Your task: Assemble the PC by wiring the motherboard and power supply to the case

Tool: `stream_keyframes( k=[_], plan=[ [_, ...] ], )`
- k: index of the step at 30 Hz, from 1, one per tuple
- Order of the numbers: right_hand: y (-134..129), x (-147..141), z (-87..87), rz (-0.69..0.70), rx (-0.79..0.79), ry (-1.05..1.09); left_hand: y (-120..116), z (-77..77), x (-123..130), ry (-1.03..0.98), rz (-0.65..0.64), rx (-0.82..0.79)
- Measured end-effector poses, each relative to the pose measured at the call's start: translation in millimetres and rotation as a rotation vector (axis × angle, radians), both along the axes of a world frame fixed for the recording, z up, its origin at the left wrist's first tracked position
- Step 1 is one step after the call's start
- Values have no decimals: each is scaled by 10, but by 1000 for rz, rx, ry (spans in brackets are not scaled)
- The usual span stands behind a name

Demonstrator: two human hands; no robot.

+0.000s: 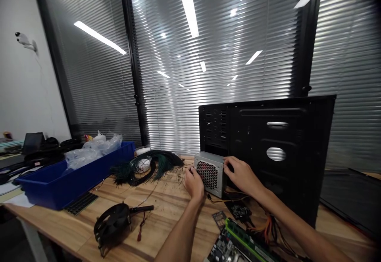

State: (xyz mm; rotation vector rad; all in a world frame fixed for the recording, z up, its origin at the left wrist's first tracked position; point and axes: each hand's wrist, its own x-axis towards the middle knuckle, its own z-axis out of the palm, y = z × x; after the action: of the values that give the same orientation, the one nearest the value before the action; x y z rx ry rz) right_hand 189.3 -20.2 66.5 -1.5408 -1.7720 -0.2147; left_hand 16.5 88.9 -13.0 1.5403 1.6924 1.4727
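A grey computer power supply (208, 174) with a honeycomb grille stands upright on the wooden table, by the open-framed black computer case (285, 131). My left hand (195, 183) has its fingers curled against the left edge of the power supply. At the upper right edge, my right hand (242, 173) grips it with thumb and fingers. Some fingertips of both hands are hidden. Cables with orange and black wires (269, 230) run out beneath my right forearm. In front lies a motherboard (226, 250) with a green memory stick (247, 238) on it.
A black cooling fan (114, 222) sits at the table's front left. Behind it are a bundle of dark green wires (162, 163) and a blue bin (59, 182) with clear plastic bags (89, 153). A dark panel (351, 202) leans at the right.
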Motion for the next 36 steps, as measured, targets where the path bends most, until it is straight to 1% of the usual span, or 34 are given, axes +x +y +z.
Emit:
stream_keyframes(
  k=[9,30,36],
  plan=[
    [33,20,-37,-2,25,12,5,-19,-3,39,-6,6],
    [6,-13,3,7,54,67,-14,-9,-10,87,14,-10],
    [45,55,-58,39,64,92,-25,4,-17,100,24,-25]
  ],
)
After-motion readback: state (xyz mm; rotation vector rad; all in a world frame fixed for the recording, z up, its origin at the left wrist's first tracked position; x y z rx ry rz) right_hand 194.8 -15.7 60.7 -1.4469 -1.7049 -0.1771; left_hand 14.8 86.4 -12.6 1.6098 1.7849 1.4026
